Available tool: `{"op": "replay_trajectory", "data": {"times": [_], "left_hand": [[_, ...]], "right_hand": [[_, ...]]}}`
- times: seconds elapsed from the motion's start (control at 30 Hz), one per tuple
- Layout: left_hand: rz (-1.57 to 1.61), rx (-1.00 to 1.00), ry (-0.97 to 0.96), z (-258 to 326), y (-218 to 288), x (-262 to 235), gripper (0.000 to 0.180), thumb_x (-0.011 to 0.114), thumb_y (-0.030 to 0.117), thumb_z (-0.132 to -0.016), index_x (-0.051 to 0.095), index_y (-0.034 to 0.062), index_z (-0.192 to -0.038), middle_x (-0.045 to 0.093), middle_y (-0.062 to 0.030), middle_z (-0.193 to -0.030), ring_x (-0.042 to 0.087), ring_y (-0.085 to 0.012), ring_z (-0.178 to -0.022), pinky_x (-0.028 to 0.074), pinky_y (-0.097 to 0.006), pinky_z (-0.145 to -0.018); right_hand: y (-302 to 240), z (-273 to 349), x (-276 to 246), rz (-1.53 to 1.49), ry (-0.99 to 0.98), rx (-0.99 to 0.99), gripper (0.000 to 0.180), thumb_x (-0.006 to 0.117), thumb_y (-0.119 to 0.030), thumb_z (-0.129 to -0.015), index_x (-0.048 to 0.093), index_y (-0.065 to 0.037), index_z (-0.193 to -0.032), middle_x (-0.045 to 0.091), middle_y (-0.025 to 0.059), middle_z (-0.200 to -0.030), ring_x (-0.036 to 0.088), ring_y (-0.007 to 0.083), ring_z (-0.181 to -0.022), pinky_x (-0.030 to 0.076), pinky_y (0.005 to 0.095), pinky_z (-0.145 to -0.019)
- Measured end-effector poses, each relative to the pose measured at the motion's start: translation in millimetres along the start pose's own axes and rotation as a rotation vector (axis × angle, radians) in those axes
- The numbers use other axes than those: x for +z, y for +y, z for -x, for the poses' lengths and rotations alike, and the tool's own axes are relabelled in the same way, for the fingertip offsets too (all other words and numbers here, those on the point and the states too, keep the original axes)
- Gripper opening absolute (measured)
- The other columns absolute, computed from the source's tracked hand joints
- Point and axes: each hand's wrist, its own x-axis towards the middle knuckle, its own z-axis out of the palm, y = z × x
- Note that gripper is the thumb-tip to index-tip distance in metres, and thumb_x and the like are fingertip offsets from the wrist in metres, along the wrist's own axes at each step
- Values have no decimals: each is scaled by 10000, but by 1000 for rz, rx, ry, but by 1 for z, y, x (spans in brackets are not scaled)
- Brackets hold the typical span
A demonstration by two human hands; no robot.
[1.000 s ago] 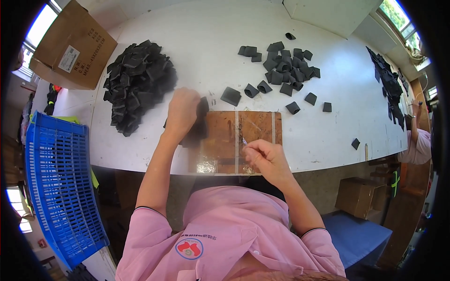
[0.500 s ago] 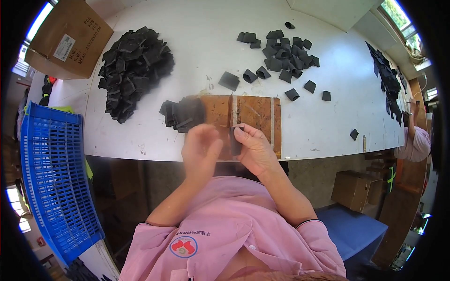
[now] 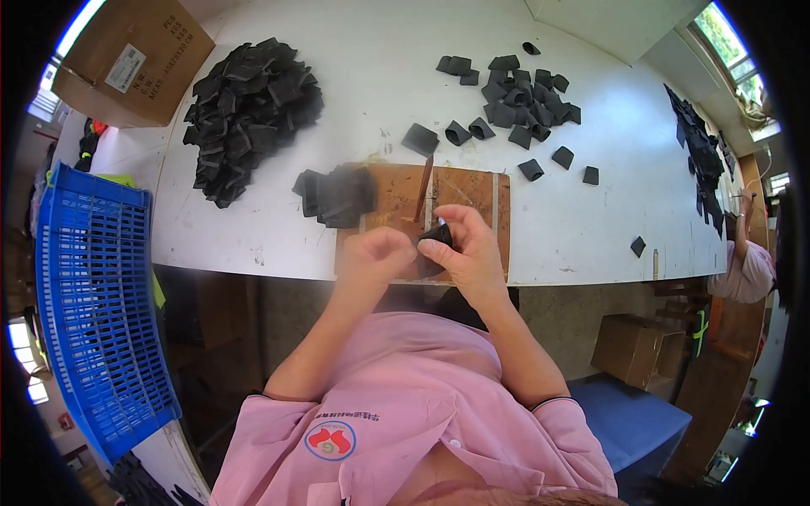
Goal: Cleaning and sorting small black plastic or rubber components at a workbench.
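Your right hand [image 3: 470, 251] pinches black piece [image 3: 435, 236] over brown board [image 3: 464, 185] | your left hand [image 3: 381, 255] curls beside it, contents unclear | risk: piece could slip if your pinch loosens

We are viewing: one white table [image 3: 574, 232], spanning the middle; one grey-brown floor [image 3: 540, 333], showing below the table's front; one window [image 3: 717, 32], upper right, admitting daylight, greenery showing; bright panes [image 3: 24, 354], far left, glowing.

Shirt [image 3: 396, 371]: pink, short-sleeved
Cuffs [image 3: 550, 401]: narrow dark edging
Badge [image 3: 330, 440]: round, blue rim, red shapes inside
Print [image 3: 348, 416]: small, dark
Button [image 3: 456, 443]: pale
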Motion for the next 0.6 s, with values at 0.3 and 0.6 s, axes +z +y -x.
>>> {"op": "replay_trajectory", "data": {"times": [0.3,0.6], "left_hand": [[-667,617,280,4,-12,20,54,561,-20,-761,532,2,-722,555,-2,-643,452,-33,-486,373,-174,-442],[604,-38,-12,1,18,20,117,521,-31,-757,502,25,-857,539,-36,-710,323,-10,-395,245,-163,-347]], "right_hand": [[-10,13,17,465,149,-497,91,624,-58,-726,584,-12,-794,522,93,-747,523,211,-596,425,290,-525],[-1,-2,13,450,258,-534,42,582,-23,-730,564,-6,-764,481,29,-628,496,152,-550,392,255,-479]]}}
